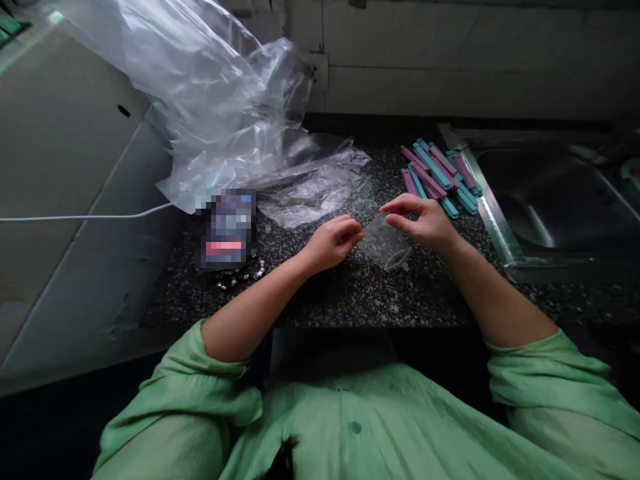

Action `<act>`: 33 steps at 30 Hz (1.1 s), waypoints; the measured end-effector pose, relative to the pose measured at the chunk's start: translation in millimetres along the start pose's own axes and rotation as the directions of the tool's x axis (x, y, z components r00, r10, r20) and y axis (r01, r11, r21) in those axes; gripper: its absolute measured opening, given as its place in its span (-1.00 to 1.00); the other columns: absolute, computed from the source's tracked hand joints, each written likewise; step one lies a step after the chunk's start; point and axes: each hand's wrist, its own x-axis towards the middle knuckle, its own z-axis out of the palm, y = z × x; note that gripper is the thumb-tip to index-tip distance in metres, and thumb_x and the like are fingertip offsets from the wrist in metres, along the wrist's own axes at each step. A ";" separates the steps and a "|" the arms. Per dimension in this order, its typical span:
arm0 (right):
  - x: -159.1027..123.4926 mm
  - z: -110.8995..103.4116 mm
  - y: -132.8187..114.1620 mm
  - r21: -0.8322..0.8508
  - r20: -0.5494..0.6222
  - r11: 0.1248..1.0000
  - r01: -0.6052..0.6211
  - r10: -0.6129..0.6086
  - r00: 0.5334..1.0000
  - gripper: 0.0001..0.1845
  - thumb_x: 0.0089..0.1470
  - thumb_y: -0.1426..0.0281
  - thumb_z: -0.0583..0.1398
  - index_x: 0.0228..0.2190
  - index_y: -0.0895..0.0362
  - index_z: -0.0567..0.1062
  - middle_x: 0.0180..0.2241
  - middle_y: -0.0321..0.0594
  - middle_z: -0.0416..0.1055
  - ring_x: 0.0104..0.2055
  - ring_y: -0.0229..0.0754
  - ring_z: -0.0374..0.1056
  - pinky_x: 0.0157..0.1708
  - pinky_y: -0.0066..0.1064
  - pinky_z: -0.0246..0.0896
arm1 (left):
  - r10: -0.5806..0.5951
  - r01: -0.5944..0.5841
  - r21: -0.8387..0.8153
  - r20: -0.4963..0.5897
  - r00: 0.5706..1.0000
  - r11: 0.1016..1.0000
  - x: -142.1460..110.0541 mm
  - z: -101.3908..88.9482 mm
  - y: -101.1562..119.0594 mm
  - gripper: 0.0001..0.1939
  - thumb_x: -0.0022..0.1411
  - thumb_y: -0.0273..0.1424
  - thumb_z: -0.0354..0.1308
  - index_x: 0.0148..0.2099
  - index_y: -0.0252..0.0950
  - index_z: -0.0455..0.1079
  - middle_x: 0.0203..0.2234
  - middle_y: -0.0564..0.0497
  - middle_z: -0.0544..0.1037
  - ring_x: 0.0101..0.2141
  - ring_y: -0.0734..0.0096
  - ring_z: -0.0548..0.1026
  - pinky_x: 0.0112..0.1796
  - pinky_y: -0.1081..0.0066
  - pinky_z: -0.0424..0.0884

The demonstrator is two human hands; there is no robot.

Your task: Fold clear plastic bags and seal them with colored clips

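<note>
A small clear plastic bag [383, 243] lies between my hands, just above the dark speckled counter or on it; I cannot tell which. Its lower right end shows a loop-shaped, slightly parted edge. My left hand [336, 241] is closed in a pinch at the bag's left side. At the bag's upper edge, the thumb and forefinger of my right hand [423, 220] come close together and seem to pinch the film. Beyond my right hand lies a heap of purple and light-blue bag clips [435, 170].
Large clear plastic sheets [215, 100] fill the back left, with crumpled film [315, 190] below them. A blurred-out phone [227, 233] and small shiny bits [233, 280] lie left of my arm. A steel sink [493, 207] borders the right. A white cable [85, 218] crosses from the left.
</note>
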 end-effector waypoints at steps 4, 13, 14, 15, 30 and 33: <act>-2.5 10.8 -1.9 0.059 -0.042 0.998 -0.003 0.005 0.999 -0.78 -0.04 0.24 0.23 -0.57 0.13 0.48 -0.49 -0.26 0.40 -0.39 -0.25 0.31 -0.34 -0.37 0.24 | 0.004 -0.004 -0.006 0.018 1.000 1.000 -0.8 1.0 3.1 -0.83 0.19 -0.45 0.00 -0.47 -0.30 0.22 -0.58 0.10 0.25 -0.50 0.52 0.23 -0.42 0.49 0.21; -3.7 19.2 -5.4 0.043 -0.029 0.997 0.057 -0.056 0.998 -0.76 -0.02 0.24 0.21 -0.59 0.12 0.46 -0.51 -0.26 0.38 -0.40 -0.25 0.29 -0.35 -0.36 0.23 | -0.132 0.134 -0.141 0.022 0.991 0.981 -1.5 8.2 3.7 -0.78 0.14 -0.32 0.08 -0.50 -0.30 0.21 -0.64 0.15 0.23 -0.58 0.57 0.17 -0.50 0.50 0.14; -3.9 19.4 -5.5 0.044 -0.030 0.998 0.048 -0.047 0.998 -0.74 -0.02 0.21 0.21 -0.58 0.12 0.46 -0.50 -0.26 0.39 -0.40 -0.24 0.29 -0.35 -0.36 0.23 | -0.142 0.140 -0.151 -0.003 0.990 0.979 -1.4 9.1 2.8 -0.78 0.13 -0.32 0.10 -0.50 -0.30 0.22 -0.64 0.15 0.23 -0.58 0.57 0.17 -0.50 0.50 0.14; -4.1 18.9 -5.3 0.050 -0.037 0.998 0.028 -0.026 0.999 -0.72 -0.02 0.17 0.21 -0.56 0.12 0.47 -0.48 -0.25 0.40 -0.39 -0.24 0.30 -0.35 -0.36 0.23 | -0.147 0.139 -0.156 -0.038 0.988 0.978 -1.3 9.5 1.9 -0.78 0.12 -0.32 0.11 -0.50 -0.30 0.23 -0.64 0.14 0.23 -0.58 0.57 0.17 -0.50 0.50 0.13; -7.9 24.7 10.1 0.332 -0.002 0.915 -0.231 0.245 0.970 -0.49 -0.23 -0.01 0.29 -0.32 0.10 0.48 -0.45 -0.29 0.39 -0.41 -0.26 0.31 -0.35 -0.39 0.26 | -0.324 0.056 -0.577 -0.373 0.869 0.815 1.9 4.8 -1.4 -0.60 0.03 -0.01 0.15 -0.47 -0.26 0.23 -0.66 0.17 0.18 -0.61 0.61 0.15 -0.57 0.51 0.14; -8.2 23.1 7.2 0.314 -0.093 0.936 -0.157 0.195 0.977 -0.61 -0.18 0.03 0.28 -0.50 0.10 0.46 -0.47 -0.28 0.38 -0.40 -0.26 0.30 -0.33 -0.38 0.25 | -0.317 0.093 -0.551 -0.326 0.891 0.829 0.7 4.7 -0.8 -0.60 0.06 -0.03 0.13 -0.49 -0.27 0.22 -0.66 0.17 0.18 -0.61 0.61 0.15 -0.56 0.51 0.14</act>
